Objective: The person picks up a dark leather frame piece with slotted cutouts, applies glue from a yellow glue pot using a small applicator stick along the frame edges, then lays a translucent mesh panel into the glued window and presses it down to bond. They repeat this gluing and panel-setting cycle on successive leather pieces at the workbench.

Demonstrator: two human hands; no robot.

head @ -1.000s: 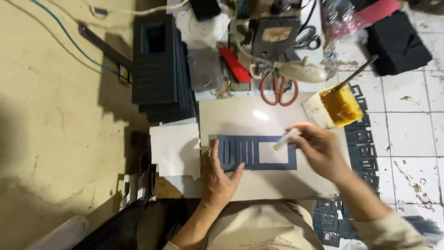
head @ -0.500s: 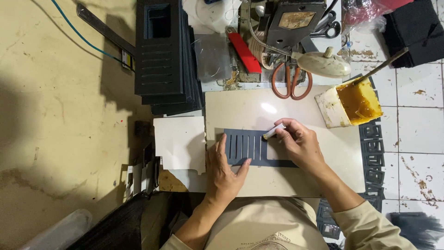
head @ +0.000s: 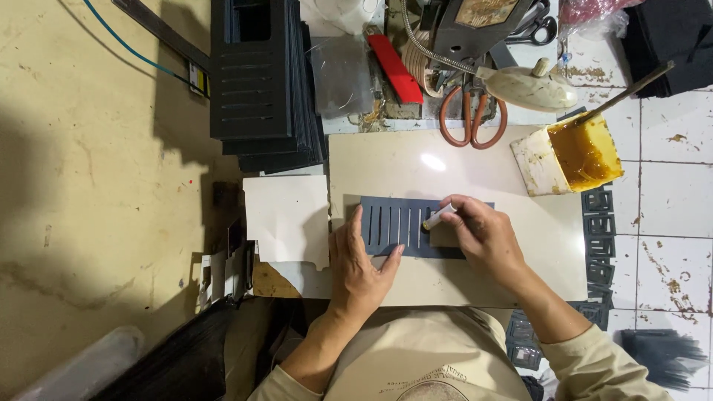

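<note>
I saw a small yellow-and-white label (head: 196, 77) on the dark bar left of the black stack | a tan rectangular plate label (head: 486, 10) atop the dark machine at the top | a pinkish-red plastic packet (head: 594, 10) top right | no screens or signs

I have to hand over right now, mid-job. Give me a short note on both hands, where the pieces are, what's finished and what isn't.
Left hand: flat, pinning the dark blue slotted card panel to the pale board.
Right hand: holds a small white-handled applicator, its tip on the panel beside the slots.
Nearby: open tub of amber glue with a stick in it, orange-handled scissors, a stack of dark slotted panels.
Done: panel laid and held.
Left: how far the glue has been spread cannot be told.
</note>
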